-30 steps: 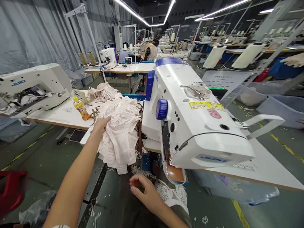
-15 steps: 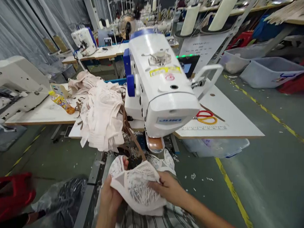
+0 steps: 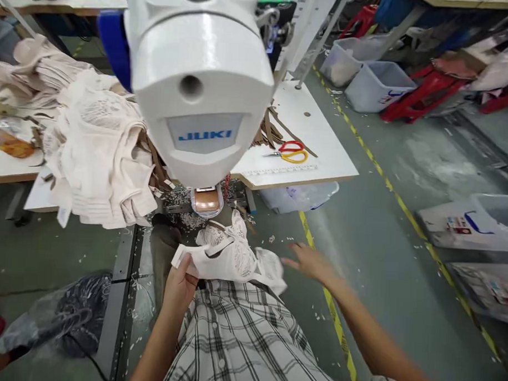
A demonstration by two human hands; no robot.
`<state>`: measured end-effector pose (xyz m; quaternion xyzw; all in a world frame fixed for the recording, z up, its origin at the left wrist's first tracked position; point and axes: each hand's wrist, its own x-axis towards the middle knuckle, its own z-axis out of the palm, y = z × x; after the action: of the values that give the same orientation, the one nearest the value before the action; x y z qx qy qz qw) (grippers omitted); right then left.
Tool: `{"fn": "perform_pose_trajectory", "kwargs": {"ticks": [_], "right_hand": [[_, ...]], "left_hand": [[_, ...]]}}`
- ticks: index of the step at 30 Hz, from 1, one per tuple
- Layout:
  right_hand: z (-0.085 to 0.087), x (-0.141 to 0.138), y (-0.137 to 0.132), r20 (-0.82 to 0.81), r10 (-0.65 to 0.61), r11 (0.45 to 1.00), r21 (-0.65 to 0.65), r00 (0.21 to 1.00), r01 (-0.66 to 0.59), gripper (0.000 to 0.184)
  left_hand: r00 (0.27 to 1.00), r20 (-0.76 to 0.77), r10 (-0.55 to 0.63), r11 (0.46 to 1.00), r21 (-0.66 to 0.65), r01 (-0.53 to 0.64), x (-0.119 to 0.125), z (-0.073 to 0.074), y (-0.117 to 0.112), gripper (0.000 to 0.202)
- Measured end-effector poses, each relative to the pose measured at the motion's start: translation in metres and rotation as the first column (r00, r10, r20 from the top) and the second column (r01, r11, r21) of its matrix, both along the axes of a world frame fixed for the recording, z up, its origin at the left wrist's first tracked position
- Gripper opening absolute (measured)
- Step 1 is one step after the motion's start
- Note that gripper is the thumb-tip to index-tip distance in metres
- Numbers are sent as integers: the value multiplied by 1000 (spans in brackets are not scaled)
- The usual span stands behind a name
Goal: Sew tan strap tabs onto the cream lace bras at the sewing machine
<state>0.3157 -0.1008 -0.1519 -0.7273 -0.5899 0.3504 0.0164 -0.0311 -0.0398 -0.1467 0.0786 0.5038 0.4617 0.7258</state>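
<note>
A white lace bra lies across my lap, below the sewing machine head. My left hand pinches the end of its band, thumb on top. To the right of the bra, my right hand is apart from it in the air, fingers stretched toward the cup and holding nothing. More white lace shows just behind the bra; whether it belongs to a second one I cannot tell. Left of the machine, a pile of pale pink bras hangs over the table edge.
On the white table at the right lie scissors with red and yellow handles, a ruler and brown straps. A clear plastic bin sits beneath. Other bins and a red stool stand on the floor.
My right hand has let go of the bra and moved off to the right. The bra has gone from being held up in both hands to lying spread on my lap. My view has tilted down.
</note>
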Motion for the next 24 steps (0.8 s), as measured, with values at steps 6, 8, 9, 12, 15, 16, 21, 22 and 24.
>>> {"fn": "perform_pose_trajectory", "kwargs": {"ticks": [6, 8, 9, 12, 15, 16, 21, 22, 24], "right_hand": [[-34, -106, 63, -354, 84, 994, 101, 931, -51, 43], [-36, -124, 84, -428, 104, 993, 90, 898, -72, 46], [-36, -128, 92, -460, 115, 993, 72, 880, -92, 48], [-36, -134, 107, -516, 146, 986, 2, 844, -169, 51], [-40, -145, 115, -478, 165, 979, -24, 863, -201, 52], [-42, -151, 117, -452, 167, 980, -20, 876, -197, 52], [-52, -173, 131, -436, 154, 977, -65, 887, -202, 47], [-53, -174, 134, -472, 147, 972, -95, 869, -216, 48], [-54, -174, 140, -571, 117, 957, -154, 812, -246, 51]], "left_hand": [[942, -234, -241, 947, 153, 281, -11, 39, -14, 22], [831, -485, -273, 880, 223, 419, -32, 55, -12, 20], [742, -615, -268, 840, 229, 493, -44, 63, -9, 22], [438, -846, -304, 726, 92, 681, -72, 90, -2, 33], [108, -908, -404, 579, -162, 799, -80, 111, 1, 39], [17, -908, -418, 536, -232, 812, -79, 115, 2, 41], [-134, -965, -227, 434, -224, 873, -79, 132, 7, 32], [-117, -981, -153, 428, -173, 887, -80, 136, 8, 28], [-73, -997, -1, 436, -67, 897, -81, 144, 8, 21]]}}
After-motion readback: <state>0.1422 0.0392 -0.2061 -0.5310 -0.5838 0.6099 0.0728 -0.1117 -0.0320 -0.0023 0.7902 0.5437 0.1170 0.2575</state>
